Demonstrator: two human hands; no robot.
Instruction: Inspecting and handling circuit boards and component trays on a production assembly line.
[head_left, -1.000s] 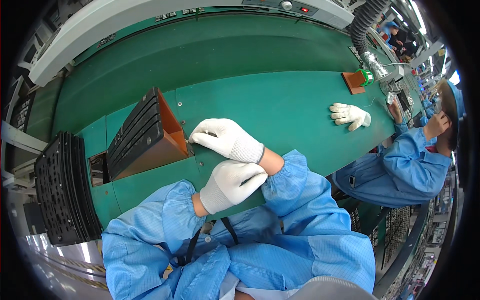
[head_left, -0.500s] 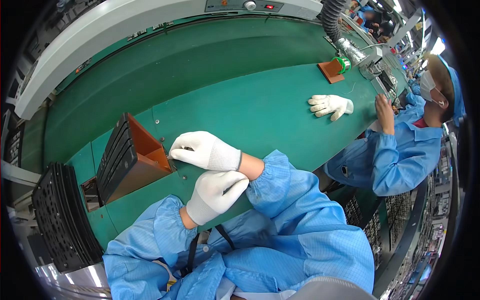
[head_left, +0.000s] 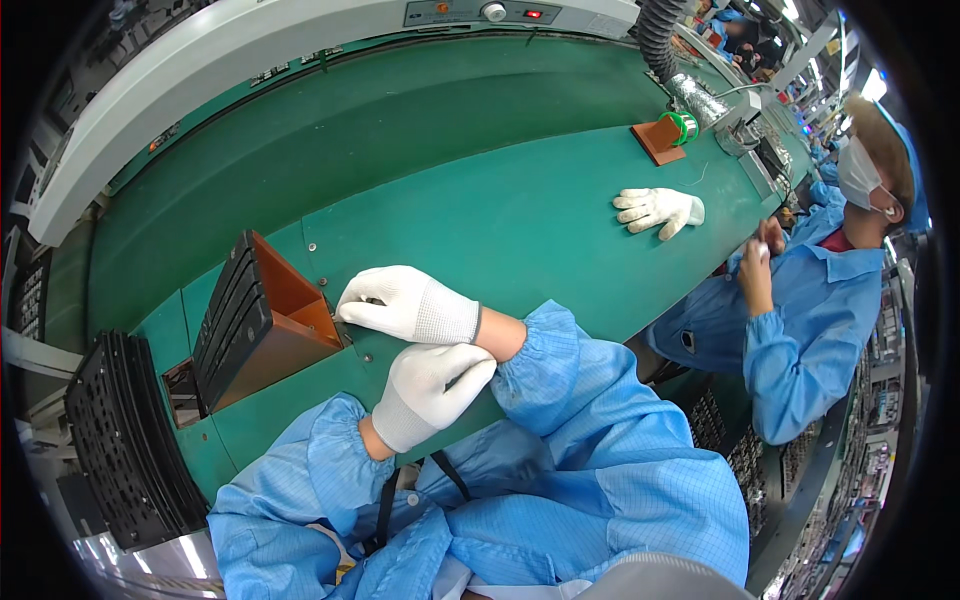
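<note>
Both my hands wear white knit gloves. My right hand is curled over the green bench, thumb and fingertips pinched together beside the brown inner face of an upright wedge-shaped holder. What it pinches, if anything, is hidden. My left hand lies just below, across the underside of the right wrist. Its thumb and forefinger close at the edge of the right glove's cuff. On the holder's left side, several black slats are stacked at a slant. A loose white glove lies farther right, palm flat.
Stacked black perforated trays stand at the left. A rectangular opening cuts the bench beside the holder. Far right are a brown stand and a green-rimmed spool. A masked co-worker in blue sits at the right edge.
My hands keep the same pose. The co-worker's raised hand has come down, and both of that person's hands now meet in front of the chest.
</note>
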